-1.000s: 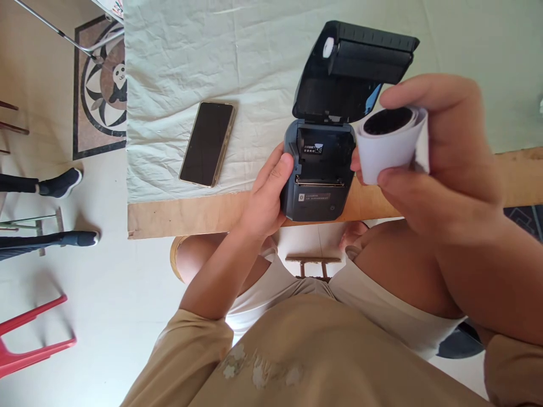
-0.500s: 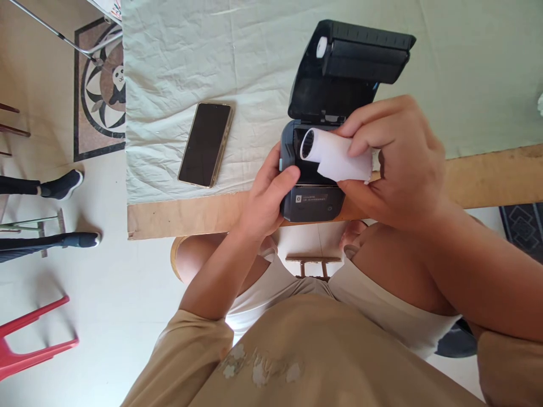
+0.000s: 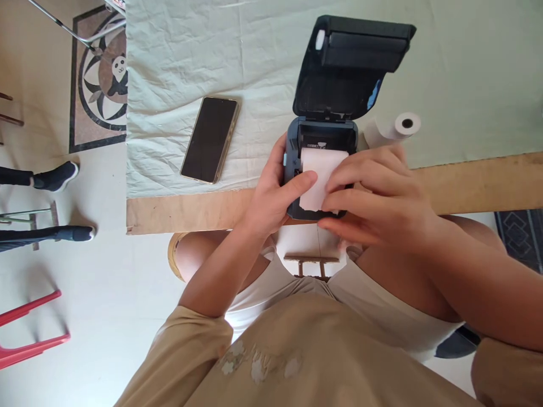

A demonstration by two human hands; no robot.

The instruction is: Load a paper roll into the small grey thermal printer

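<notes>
A small dark portable printer [image 3: 292,198] rests at the table's front edge with its black lid [image 3: 339,90] raised. Inside its compartment lies a white paper roll [image 3: 316,164], its loose end hanging toward me with a ragged edge. My left hand [image 3: 275,192] grips the printer's left side, its thumb laid over the paper. At the right side of the paper is my right hand [image 3: 377,198], its bent fingertips on the sheet and its thumb below the loose end. Behind that hand, a second white paper roll [image 3: 399,127] is on the cloth, partly unrolled.
A phone [image 3: 210,140] lies left of the printer on the pale green cloth [image 3: 178,51]. Bare wood [image 3: 190,213] runs along the table's front. On the floor at left are a red plastic stool [image 3: 34,345] and another person's feet [image 3: 57,175].
The paper roll has gone from my right hand's grip above the printer down into the compartment. My left thumb has moved onto the paper. The second roll has come into view.
</notes>
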